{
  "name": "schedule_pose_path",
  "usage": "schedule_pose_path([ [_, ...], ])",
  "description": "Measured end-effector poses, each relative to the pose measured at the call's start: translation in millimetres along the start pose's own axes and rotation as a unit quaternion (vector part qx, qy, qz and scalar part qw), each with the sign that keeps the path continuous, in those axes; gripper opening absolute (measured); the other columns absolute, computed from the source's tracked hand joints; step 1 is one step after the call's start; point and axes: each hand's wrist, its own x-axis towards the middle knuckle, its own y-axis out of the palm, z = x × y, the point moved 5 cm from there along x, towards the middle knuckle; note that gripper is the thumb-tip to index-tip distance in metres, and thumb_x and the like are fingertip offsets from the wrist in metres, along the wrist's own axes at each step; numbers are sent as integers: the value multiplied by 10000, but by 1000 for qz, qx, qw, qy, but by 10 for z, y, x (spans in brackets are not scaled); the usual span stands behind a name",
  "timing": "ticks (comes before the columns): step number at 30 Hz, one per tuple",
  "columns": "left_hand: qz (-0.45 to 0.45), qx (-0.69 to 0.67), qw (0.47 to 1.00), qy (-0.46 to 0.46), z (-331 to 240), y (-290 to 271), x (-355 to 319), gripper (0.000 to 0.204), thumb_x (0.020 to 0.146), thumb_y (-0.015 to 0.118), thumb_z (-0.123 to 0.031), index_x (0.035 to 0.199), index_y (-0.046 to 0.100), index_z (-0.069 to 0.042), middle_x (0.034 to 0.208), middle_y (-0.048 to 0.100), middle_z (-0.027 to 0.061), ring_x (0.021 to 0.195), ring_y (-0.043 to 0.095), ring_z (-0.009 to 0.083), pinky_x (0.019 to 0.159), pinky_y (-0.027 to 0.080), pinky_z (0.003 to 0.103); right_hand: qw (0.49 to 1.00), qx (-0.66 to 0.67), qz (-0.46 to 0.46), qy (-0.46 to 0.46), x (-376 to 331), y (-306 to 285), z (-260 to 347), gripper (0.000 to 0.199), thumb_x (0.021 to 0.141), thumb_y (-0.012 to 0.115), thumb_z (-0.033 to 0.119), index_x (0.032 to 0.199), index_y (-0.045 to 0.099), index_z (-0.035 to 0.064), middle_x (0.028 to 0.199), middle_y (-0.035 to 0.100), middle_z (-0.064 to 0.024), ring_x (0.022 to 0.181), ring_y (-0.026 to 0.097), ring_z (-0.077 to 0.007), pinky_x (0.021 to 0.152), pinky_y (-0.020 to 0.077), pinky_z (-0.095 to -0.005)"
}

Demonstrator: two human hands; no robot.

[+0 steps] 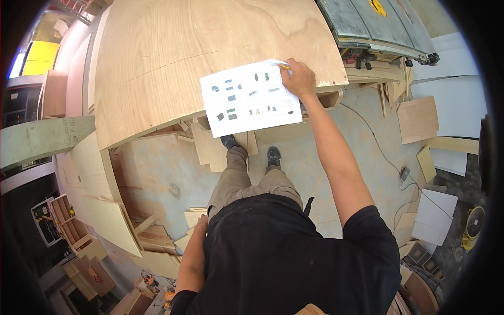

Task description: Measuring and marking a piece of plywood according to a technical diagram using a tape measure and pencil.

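Observation:
My right hand (300,80) is closed around a short yellow pencil (284,66), at the top right corner of a white paper sheet (247,100). Small dark drawings of box-like parts are printed on the sheet. It lies on a plywood board (173,63), and its lower part reaches past the board's near edge. Down by my left thigh hangs my left hand (201,223); its fingers are mostly hidden, so I cannot tell whether they grip anything.
A table saw (367,26) stands at the far right. Plywood offcuts (419,119) lean along the right side, and a cable (375,139) runs across the floor there. More panels (107,223) stand at the left. A yellow fan (474,226) sits at the right edge.

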Motion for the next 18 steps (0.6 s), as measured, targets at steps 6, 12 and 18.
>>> schedule_pose_path([
  [6,15,60,997,36,-13,18,50,680,920,479,-440,1441,343,-23,1457,360,314,1355,364,488,1092,363,545,1000,0,4,1,-3,0,-9,197,842,627,265,964,654,111,773,663,-121,754,664,-294,674,528,-430],
  [12,3,16,1000,-1,5,6,43,672,921,485,-423,1437,344,-17,1448,370,317,1351,373,486,1087,371,541,1000,6,-8,7,-5,1,-12,188,829,627,282,930,652,125,749,651,-110,721,653,-286,646,524,-434],
  [18,-16,-32,998,-45,14,-13,2,663,922,491,-406,1434,344,-11,1440,381,321,1346,381,483,1082,380,537,1000,13,-10,-6,4,-6,7,187,825,629,277,934,654,127,743,646,-109,728,651,-284,647,522,-440],
])
